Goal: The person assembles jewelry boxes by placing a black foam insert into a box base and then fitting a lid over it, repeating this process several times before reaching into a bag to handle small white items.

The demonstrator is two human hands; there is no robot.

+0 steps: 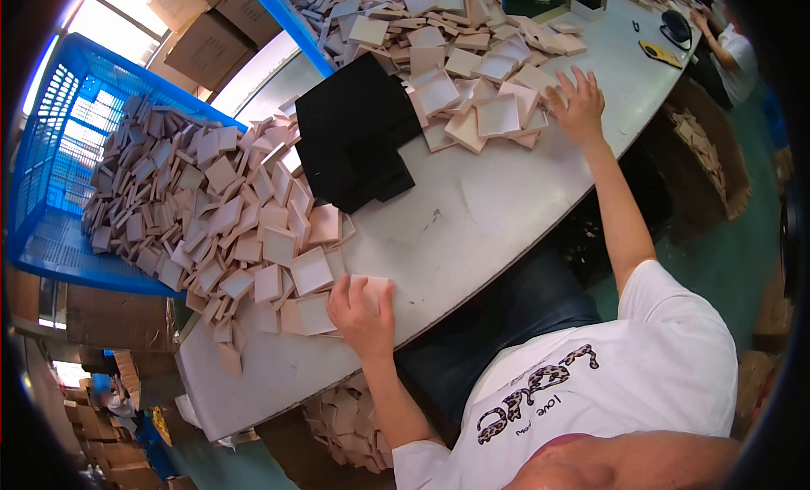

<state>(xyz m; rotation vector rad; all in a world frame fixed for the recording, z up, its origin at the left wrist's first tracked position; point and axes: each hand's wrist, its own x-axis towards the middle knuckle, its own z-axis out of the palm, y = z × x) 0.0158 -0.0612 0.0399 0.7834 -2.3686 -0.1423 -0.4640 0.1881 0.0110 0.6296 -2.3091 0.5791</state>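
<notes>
At the near edge of the left-hand pile, my left hand (363, 317) is closed around the sides of a small pale pink box piece (369, 291). My right hand (578, 106) is spread beside the far heap of box pieces (498, 115), its fingertips close to the heap's edge; I see nothing held in it. These pieces look like shallow square trays or lids with whitish insides. Between the two heaps lies a flat, angular black sheet or panel (359, 127) that covers part of the table.
A blue plastic crate (38, 237) lies tipped, its box pieces (219, 212) spilling onto the white table (472, 212). Another blue crate edge (291, 26) rises behind. A yellow tool (660, 53) lies at the far right, near another person (738, 64). Cardboard boxes (211, 51) are stacked behind.
</notes>
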